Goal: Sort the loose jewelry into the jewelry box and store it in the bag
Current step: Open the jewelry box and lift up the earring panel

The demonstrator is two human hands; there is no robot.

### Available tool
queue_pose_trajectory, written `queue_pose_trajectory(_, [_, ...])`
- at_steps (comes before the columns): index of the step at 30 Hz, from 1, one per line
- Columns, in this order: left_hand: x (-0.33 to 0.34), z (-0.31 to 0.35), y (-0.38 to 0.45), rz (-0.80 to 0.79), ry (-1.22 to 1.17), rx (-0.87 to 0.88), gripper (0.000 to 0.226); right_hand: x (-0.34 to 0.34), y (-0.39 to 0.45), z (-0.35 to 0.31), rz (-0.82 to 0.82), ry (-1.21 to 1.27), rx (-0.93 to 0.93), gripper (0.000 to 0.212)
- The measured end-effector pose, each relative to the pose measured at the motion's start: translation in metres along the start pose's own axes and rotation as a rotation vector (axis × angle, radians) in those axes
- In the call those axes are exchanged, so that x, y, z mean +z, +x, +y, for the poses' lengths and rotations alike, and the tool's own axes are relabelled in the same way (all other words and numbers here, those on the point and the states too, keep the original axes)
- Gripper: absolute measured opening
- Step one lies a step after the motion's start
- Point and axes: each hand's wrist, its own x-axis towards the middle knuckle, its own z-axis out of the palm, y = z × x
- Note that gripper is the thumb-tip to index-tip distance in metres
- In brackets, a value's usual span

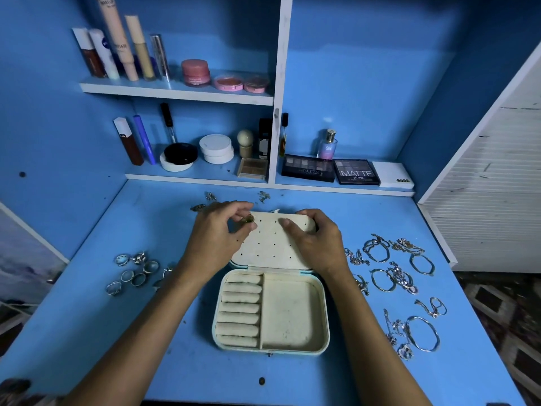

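Note:
An open cream jewelry box (292, 315) lies on the blue desk, its ring rolls at left and an empty compartment at right. Its perforated lid (270, 244) lies flat behind it. My left hand (218, 234) pinches a small gold earring (248, 219) at the lid's upper left corner. My right hand (314, 240) grips the lid's right edge, thumb on top. Several rings (134, 272) lie at left. Bracelets and necklaces (398, 276) are spread at right. A few loose earrings (263, 196) lie behind the lid. No bag is in view.
Shelves behind the desk hold cosmetic tubes (123, 48), compacts (216, 149), a perfume bottle (327, 145) and eyeshadow palettes (330, 169). A white slatted panel (491, 200) stands at the right edge of the desk.

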Motion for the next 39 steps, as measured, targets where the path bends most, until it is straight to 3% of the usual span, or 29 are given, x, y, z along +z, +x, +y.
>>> queue_pose_trajectory(39, [0.023,-0.021,0.012,-0.076,0.052,0.121,0.021,-0.001,0.001,0.001,-0.004,-0.009,-0.012,0.040])
